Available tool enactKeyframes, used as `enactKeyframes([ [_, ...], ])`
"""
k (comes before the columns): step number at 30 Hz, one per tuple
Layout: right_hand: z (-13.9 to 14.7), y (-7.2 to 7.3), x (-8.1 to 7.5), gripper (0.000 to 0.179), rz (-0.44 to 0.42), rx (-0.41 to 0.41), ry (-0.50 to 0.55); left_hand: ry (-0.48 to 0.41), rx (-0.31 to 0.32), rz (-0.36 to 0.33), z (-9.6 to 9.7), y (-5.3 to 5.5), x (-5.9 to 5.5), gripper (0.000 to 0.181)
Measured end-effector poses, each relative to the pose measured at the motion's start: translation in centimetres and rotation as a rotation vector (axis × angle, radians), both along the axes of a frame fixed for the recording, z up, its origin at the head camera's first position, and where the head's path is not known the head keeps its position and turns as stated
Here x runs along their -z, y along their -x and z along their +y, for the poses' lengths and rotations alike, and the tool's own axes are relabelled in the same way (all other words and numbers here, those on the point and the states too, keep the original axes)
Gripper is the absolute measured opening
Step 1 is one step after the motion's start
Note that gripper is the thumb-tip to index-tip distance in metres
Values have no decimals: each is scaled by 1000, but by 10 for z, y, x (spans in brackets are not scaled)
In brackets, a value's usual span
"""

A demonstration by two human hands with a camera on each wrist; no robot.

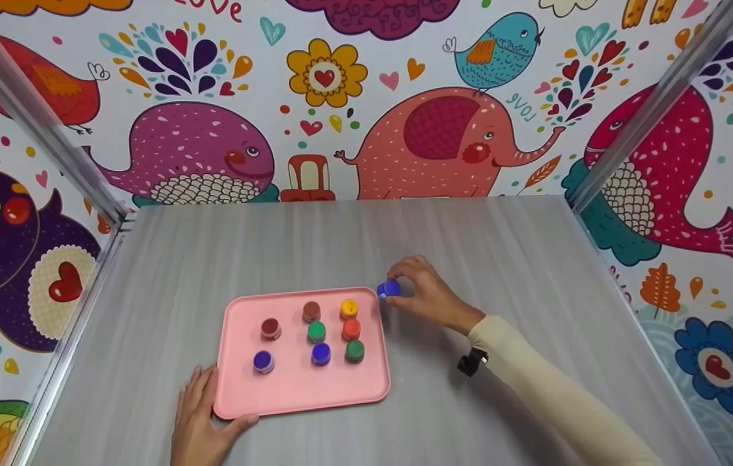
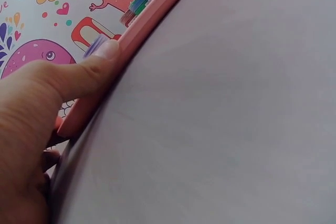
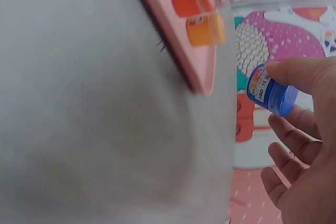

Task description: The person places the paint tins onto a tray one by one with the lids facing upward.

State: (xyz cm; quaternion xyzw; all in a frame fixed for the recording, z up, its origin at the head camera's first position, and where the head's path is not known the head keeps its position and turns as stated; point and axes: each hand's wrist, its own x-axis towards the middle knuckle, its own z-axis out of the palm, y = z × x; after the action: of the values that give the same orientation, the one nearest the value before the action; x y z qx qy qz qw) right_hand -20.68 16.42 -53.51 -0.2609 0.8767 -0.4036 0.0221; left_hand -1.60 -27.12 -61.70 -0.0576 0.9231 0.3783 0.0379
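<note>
In the head view my right hand [image 1: 431, 296] pinches a small blue paint jar [image 1: 389, 288] between thumb and fingertips, just off the tray's far right corner. The right wrist view shows this jar [image 3: 268, 88] tilted, its printed label facing out. My left hand [image 1: 201, 417] grips the near left corner of the pink tray [image 1: 295, 395]. Its thumb [image 2: 94, 74] lies over the rim in the left wrist view. Several capped paint jars stand on the tray, among them a yellow jar [image 1: 349, 309], an orange-red jar [image 1: 351, 329] and a dark green jar [image 1: 355, 351].
The grey wood-look table [image 1: 502, 259] surrounds the tray. Cartoon-printed walls [image 1: 315, 149] stand at the back and sides, with metal posts [image 1: 658, 97] at the corners. A black strap piece [image 1: 470, 362] hangs at the right wrist.
</note>
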Motion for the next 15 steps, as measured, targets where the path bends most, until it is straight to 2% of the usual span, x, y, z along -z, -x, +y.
enactKeyframes([
  [9, -34, 5, -14, 31, 25, -49, -35, -4, 28, -90, -6, 4, -6, 131],
  [15, -44, 11, -20, 32, 35, -106, -59, -10, 31, -131, -3, 7, -5, 133],
])
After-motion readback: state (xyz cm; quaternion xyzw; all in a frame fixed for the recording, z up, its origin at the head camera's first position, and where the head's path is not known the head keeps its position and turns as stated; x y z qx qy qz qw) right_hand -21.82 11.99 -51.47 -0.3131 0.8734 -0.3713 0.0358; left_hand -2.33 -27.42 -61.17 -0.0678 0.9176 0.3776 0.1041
